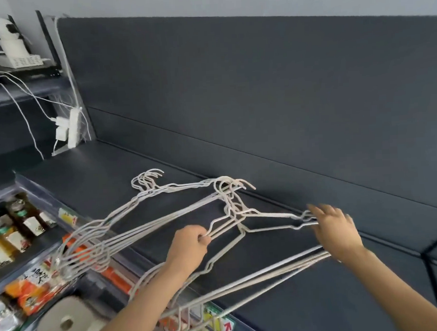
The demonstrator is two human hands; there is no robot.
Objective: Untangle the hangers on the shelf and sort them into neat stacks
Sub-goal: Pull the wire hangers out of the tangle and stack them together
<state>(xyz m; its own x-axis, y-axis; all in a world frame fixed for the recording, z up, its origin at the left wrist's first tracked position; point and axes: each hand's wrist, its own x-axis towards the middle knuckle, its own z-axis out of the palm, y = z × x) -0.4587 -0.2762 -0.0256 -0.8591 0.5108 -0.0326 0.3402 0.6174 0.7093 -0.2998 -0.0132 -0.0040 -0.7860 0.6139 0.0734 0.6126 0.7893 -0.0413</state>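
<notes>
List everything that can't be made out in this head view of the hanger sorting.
- Right hand: head view, motion blur; whether it pinches the near hanger bundle is unclear.
- Near hanger bundle: lower end is cut off by the bottom edge and partly behind the left arm; the left hand grips it, count unclear.
- Far hanger stack: overlapping wires, count unclear.
- Packets on the lower shelf: print too small.

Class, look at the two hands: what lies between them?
In the head view, white wire hangers span the gap from the left hand to the right hand, over the dark shelf.
</notes>
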